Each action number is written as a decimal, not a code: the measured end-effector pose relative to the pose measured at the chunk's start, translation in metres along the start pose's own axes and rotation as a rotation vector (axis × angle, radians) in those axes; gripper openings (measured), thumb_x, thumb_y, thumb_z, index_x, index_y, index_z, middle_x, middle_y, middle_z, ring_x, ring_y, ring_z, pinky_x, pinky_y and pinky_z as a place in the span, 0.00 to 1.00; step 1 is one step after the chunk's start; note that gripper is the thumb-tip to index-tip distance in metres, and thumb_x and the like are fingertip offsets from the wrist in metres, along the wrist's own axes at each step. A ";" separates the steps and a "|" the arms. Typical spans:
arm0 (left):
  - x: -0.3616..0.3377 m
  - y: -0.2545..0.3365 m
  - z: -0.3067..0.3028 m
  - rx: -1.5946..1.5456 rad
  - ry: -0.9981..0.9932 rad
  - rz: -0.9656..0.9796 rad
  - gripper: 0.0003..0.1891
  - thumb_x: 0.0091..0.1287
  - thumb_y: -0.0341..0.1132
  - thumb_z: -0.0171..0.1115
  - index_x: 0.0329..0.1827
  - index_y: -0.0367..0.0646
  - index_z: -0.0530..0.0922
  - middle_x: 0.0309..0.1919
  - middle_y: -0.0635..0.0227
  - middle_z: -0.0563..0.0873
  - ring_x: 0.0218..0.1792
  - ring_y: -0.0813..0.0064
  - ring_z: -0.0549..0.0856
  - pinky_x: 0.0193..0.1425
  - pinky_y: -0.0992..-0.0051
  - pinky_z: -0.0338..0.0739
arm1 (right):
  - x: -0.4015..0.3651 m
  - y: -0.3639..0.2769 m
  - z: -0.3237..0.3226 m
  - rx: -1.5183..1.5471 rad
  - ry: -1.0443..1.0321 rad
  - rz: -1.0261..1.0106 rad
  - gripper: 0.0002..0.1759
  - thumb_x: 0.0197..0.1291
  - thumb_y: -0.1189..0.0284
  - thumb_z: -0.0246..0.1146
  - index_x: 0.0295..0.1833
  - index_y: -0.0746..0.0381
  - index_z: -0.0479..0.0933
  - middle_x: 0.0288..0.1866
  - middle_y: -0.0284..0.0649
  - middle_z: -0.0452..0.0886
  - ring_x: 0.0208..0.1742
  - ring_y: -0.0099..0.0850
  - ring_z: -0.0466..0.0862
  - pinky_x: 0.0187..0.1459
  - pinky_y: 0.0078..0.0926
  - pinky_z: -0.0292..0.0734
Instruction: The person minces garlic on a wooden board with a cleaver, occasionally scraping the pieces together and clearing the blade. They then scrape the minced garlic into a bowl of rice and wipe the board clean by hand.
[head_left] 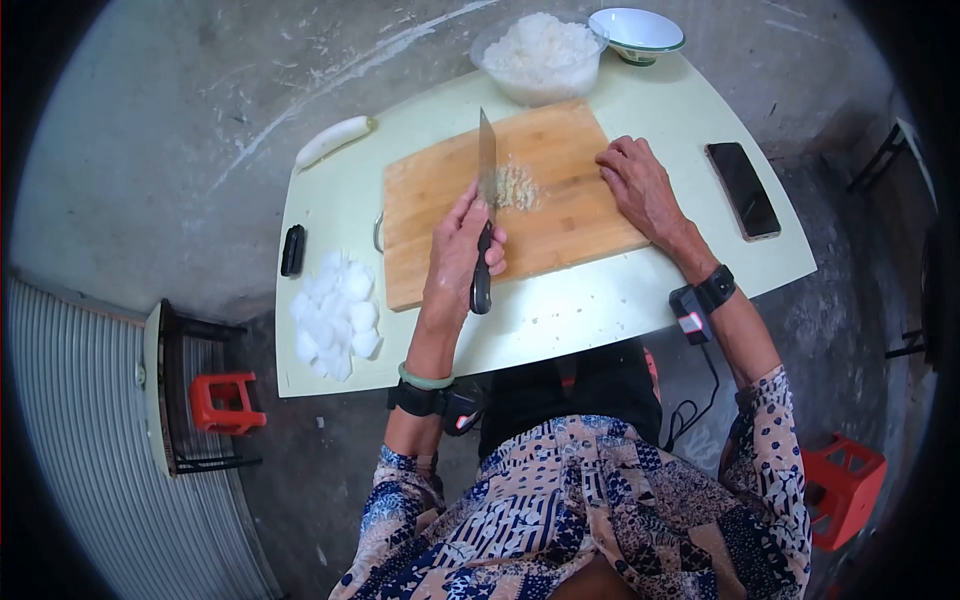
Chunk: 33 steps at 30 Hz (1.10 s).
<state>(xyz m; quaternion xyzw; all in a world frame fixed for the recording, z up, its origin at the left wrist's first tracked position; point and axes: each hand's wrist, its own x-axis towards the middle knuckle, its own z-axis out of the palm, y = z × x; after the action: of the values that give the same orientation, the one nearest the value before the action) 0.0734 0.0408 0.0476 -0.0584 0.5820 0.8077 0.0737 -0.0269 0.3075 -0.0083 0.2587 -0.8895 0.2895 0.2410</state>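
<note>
My left hand (461, 245) is wrapped around the black handle of a kitchen knife (487, 160), its broad blade pointing away from me over the wooden cutting board (430, 220). Just right of the blade lies a small pile of finely chopped pale bits, like minced garlic (519, 188). At the board's right edge, my right hand (640, 190) has its fingers curled together on the rim. Left of the board, a heap of thin white slices (337, 315) rests on the tabletop.
On the pale table (560, 345) are a whole white radish (335, 142), a small black object (292, 250) and a phone (743, 190). A clear bowl of white shreds (540, 60) and a green-rimmed bowl (638, 35) stand at the back. Red stools (225, 402) flank the table.
</note>
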 end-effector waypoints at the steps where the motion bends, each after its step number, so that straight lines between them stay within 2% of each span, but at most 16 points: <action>1: -0.003 0.002 0.001 -0.007 0.017 0.016 0.30 0.84 0.40 0.52 0.85 0.45 0.57 0.29 0.68 0.79 0.20 0.83 0.73 0.22 0.79 0.70 | -0.002 -0.001 0.000 0.007 -0.015 0.006 0.07 0.67 0.75 0.64 0.48 0.65 0.83 0.49 0.43 0.80 0.52 0.43 0.78 0.56 0.39 0.78; 5: -0.016 0.016 0.012 0.004 0.022 0.064 0.30 0.84 0.40 0.52 0.85 0.45 0.57 0.29 0.68 0.79 0.20 0.83 0.73 0.22 0.80 0.70 | -0.002 0.000 0.002 -0.017 -0.010 0.002 0.07 0.67 0.75 0.65 0.48 0.65 0.82 0.49 0.42 0.80 0.52 0.43 0.78 0.56 0.39 0.79; 10: -0.005 -0.007 0.000 -0.013 0.004 0.027 0.29 0.84 0.40 0.53 0.84 0.46 0.58 0.30 0.67 0.80 0.20 0.84 0.73 0.22 0.80 0.70 | -0.002 0.001 0.002 -0.018 -0.012 0.004 0.08 0.67 0.75 0.65 0.49 0.65 0.82 0.49 0.42 0.80 0.53 0.43 0.78 0.56 0.39 0.79; 19: -0.011 0.006 0.015 0.038 0.031 0.066 0.28 0.84 0.39 0.53 0.84 0.47 0.60 0.31 0.66 0.81 0.19 0.84 0.73 0.22 0.80 0.70 | -0.002 0.003 0.003 -0.001 -0.006 -0.001 0.08 0.67 0.76 0.64 0.49 0.65 0.83 0.49 0.42 0.80 0.53 0.43 0.78 0.56 0.40 0.79; 21: -0.007 -0.005 0.013 0.029 0.041 -0.015 0.28 0.84 0.39 0.53 0.84 0.47 0.60 0.31 0.66 0.81 0.19 0.84 0.73 0.22 0.79 0.70 | -0.003 0.002 0.003 0.005 -0.011 -0.001 0.08 0.67 0.75 0.64 0.49 0.65 0.83 0.49 0.43 0.80 0.53 0.43 0.78 0.56 0.40 0.79; 27: -0.017 0.010 0.020 0.053 0.032 0.062 0.29 0.83 0.39 0.53 0.84 0.47 0.60 0.30 0.66 0.81 0.19 0.83 0.73 0.22 0.78 0.70 | -0.002 0.002 0.002 0.003 -0.013 0.007 0.07 0.67 0.75 0.64 0.48 0.65 0.83 0.49 0.42 0.79 0.53 0.43 0.78 0.56 0.40 0.78; 33: -0.004 -0.009 0.016 0.048 0.026 -0.013 0.29 0.83 0.40 0.53 0.84 0.47 0.60 0.30 0.67 0.80 0.20 0.83 0.73 0.23 0.80 0.70 | -0.003 0.001 0.003 0.009 -0.006 0.002 0.07 0.67 0.75 0.64 0.47 0.65 0.82 0.49 0.42 0.79 0.52 0.43 0.78 0.55 0.40 0.78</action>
<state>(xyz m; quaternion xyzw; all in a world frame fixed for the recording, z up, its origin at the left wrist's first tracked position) 0.0792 0.0589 0.0452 -0.0709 0.6019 0.7921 0.0725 -0.0265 0.3070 -0.0128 0.2599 -0.8891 0.2930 0.2369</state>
